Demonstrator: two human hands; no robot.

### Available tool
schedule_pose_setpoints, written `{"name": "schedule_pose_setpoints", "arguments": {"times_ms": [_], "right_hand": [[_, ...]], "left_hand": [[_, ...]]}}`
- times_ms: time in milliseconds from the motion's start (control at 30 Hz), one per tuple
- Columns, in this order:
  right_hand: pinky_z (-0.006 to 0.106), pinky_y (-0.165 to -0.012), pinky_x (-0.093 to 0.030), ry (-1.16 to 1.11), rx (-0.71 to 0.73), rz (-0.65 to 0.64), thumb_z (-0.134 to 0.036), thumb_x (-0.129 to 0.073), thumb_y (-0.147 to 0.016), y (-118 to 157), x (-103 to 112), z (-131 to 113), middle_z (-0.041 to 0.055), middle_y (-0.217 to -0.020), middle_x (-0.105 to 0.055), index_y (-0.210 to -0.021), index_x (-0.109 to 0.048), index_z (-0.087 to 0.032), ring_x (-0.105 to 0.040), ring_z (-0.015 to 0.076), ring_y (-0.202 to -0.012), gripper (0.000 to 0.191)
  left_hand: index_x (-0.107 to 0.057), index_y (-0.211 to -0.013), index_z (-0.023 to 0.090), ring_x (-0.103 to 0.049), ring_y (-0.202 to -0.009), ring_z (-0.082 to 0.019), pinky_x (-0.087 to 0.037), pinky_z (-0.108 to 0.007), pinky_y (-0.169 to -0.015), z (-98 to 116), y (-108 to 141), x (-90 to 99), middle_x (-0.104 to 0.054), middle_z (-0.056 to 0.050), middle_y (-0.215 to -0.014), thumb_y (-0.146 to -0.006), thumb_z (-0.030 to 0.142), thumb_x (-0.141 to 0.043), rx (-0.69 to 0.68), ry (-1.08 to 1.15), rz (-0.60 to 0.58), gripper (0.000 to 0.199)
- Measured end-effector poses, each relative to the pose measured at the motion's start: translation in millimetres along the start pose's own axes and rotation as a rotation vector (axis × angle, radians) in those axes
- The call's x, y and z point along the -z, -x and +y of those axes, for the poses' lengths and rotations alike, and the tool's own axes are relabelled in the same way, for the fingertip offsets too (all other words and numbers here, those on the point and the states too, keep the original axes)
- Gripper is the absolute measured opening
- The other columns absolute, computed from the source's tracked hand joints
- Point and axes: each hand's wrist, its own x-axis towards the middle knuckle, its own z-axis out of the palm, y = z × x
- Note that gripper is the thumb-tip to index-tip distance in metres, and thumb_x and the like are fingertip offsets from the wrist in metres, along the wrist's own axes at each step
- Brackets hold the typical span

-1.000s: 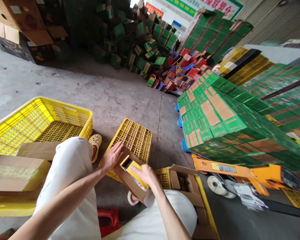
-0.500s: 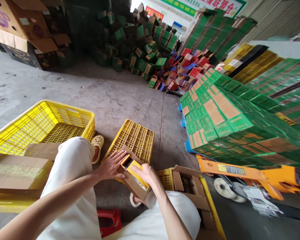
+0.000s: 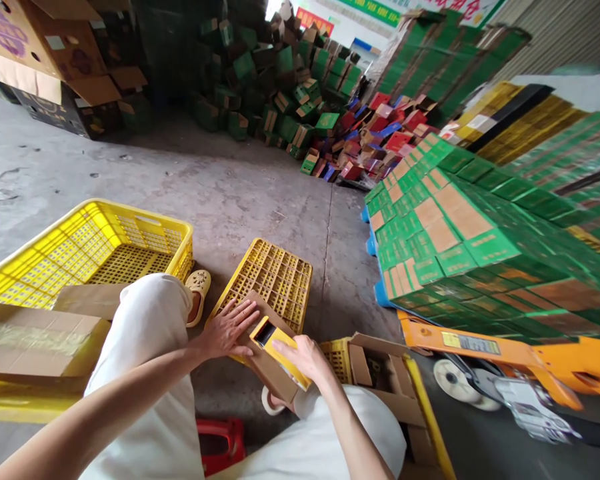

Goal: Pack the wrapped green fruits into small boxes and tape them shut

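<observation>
A brown cardboard carton (image 3: 263,367) lies tilted on the near end of an upturned yellow crate (image 3: 280,280), between my knees. My left hand (image 3: 226,331) rests flat on its left side, fingers stretched out and holding nothing. With my right hand (image 3: 307,360) I grip a yellow tape dispenser (image 3: 280,347), box-shaped with a dark opening at its far end. It sits against the carton's top, just right of my left fingertips. Whether tape runs from it cannot be made out.
At left stands a big yellow crate (image 3: 153,230) with a taped carton (image 3: 40,340) across its near end. Another crate at right holds an open carton (image 3: 380,360). Beyond are an orange pallet jack (image 3: 473,343) and stacked green boxes (image 3: 455,220). A red object (image 3: 225,440) lies below.
The view has turned slightly left, so most things sit a little further right. The tape dispenser and my right hand have moved slightly toward me along the carton; my left hand stays on it.
</observation>
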Motion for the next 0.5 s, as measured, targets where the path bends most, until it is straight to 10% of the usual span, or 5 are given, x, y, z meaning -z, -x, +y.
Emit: {"name": "schedule_pose_setpoints", "arguments": {"times_ms": [500], "right_hand": [[0.021, -0.046, -0.05, 0.021, -0.038, 0.042, -0.06, -0.069, -0.098, 0, -4, -4, 0.0139, -0.069, -0.08, -0.082, -0.071, -0.016, -0.081, 0.0249, -0.061, 0.047]], "left_hand": [[-0.019, -0.178, 0.012, -0.042, -0.162, -0.036, -0.034, -0.053, -0.132, 7, 6, -20.8, -0.045, -0.022, -0.173, -0.102, 0.083, -0.045, -0.15, 0.02, 0.021, 0.107]]}}
